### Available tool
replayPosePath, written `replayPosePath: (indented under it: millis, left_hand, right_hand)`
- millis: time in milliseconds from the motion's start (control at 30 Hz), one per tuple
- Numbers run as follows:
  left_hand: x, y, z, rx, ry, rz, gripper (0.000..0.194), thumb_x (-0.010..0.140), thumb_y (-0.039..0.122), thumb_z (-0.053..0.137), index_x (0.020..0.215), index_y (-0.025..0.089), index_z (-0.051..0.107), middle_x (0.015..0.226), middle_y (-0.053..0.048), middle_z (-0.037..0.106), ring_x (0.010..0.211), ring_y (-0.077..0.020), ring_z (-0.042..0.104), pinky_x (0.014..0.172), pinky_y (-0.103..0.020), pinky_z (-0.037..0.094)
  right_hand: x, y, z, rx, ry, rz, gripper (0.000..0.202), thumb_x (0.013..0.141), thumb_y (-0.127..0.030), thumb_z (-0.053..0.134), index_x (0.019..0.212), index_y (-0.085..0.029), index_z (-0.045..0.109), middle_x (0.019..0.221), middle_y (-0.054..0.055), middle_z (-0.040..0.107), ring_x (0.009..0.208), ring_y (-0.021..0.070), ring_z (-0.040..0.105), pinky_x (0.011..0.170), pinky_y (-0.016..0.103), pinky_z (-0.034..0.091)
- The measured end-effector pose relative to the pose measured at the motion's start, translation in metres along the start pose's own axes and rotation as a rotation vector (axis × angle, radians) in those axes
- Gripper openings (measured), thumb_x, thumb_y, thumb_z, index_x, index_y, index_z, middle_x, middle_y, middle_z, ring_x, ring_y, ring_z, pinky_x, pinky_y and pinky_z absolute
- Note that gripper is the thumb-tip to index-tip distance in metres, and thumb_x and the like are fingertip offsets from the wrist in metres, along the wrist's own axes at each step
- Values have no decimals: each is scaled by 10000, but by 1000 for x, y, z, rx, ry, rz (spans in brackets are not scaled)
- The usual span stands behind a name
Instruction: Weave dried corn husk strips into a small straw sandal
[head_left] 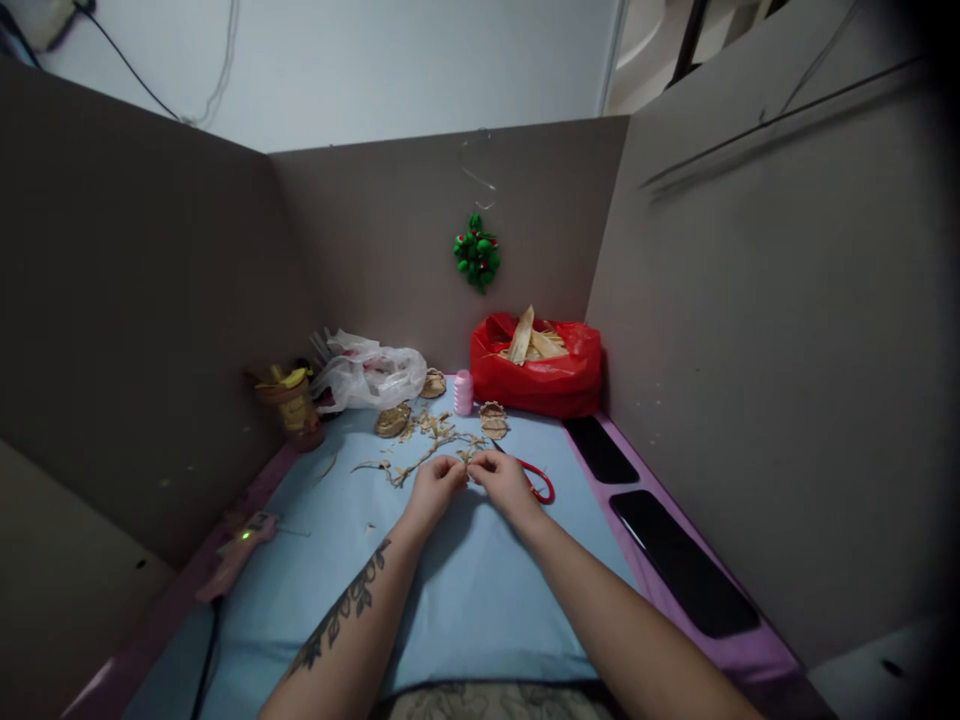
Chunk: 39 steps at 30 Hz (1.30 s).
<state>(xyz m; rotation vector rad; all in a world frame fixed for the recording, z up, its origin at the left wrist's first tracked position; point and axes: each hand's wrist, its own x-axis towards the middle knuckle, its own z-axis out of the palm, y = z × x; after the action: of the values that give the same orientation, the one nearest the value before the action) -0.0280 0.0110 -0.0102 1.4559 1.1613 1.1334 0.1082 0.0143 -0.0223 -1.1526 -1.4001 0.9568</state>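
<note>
My left hand [441, 484] and my right hand [501, 482] meet over the blue cloth, thumbs and fingertips pinched together. Between them is the end of a pale twisted husk cord [420, 462], whose length trails away to the left. The fingers hide most of the gripped part. Red-handled scissors [546, 486] lie just beside my right hand, partly covered by it. Beyond the hands are scraps of dried husk [438, 424], a small woven husk piece [493, 420], a round woven one [393, 420] and another [433, 383] farther back.
A pink thread spool [463, 393] stands before a red bag [536, 385] of dried husks. At the back left are a white plastic bag [375, 372] and a brown pot [295, 410]. A pink glue gun [238, 555] lies left; two black phones [686, 565] lie right. Grey panels surround the table.
</note>
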Motion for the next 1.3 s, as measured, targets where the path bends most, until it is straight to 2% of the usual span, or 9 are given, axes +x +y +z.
replayPosePath:
  millis: [133,267,500,633,800,867,1000,1100,1300]
  left_hand:
    - [1,-1,-4,60,-26,30,192,717,321,563,670,139,603,535,34,533,501,-98,453,507,-211,342]
    - [1,-2,-10,132,-18,71,188,709,303,587,737,137,670,644,-7,627,601,-127,531,581,-226,391]
    - [-5,-2,-1,259,43,92,271,777,342,526,735,121,678,570,-22,600,540,-143,519,541,-247,393]
    - [-17,7,11,343,48,202,205,769,284,556,827,160,709,773,-61,635,766,-188,552,727,-301,417]
    - [-29,14,16,656,-44,471,300,788,218,538,1058,204,667,867,-75,579,837,-205,518,771,-338,414]
    - [-26,11,13,654,26,495,301,818,203,502,1072,207,663,874,-75,578,849,-199,524,787,-339,419]
    - [-14,0,4,556,194,418,288,824,226,514,1061,196,674,979,-92,625,951,-217,542,886,-381,396]
    - [-7,-4,-1,479,122,302,265,795,256,554,1003,174,698,1013,-94,676,992,-237,566,920,-380,382]
    - [-8,2,-4,404,-26,225,236,801,272,513,734,167,714,732,-26,709,694,-161,610,673,-249,431]
  right_hand:
    - [2,4,-1,-18,4,-7,122,686,-271,552,609,-176,545,546,-32,520,555,128,476,545,235,368]
    - [0,2,0,-42,27,-15,113,702,-272,527,625,-188,526,557,-33,519,551,132,470,544,238,352]
    - [-4,-1,13,5,228,19,73,669,-251,560,622,-200,536,566,-23,542,569,143,475,569,251,345]
    - [-1,5,13,137,263,74,132,675,-303,545,612,-187,545,559,-14,558,527,138,491,526,247,368]
    - [2,10,6,261,281,90,143,663,-320,538,616,-196,487,513,-47,489,473,108,427,478,228,329]
    - [3,11,5,293,256,90,149,661,-329,542,635,-199,474,517,-55,474,475,102,417,478,222,324]
    - [3,9,6,332,135,111,182,646,-346,576,634,-196,473,506,-53,481,464,97,420,476,219,320]
    - [0,6,7,331,26,123,210,640,-360,606,617,-188,486,487,-47,487,449,96,414,466,222,307]
    - [-3,4,8,257,-53,111,188,663,-344,589,626,-177,510,500,-43,493,464,101,423,473,227,306]
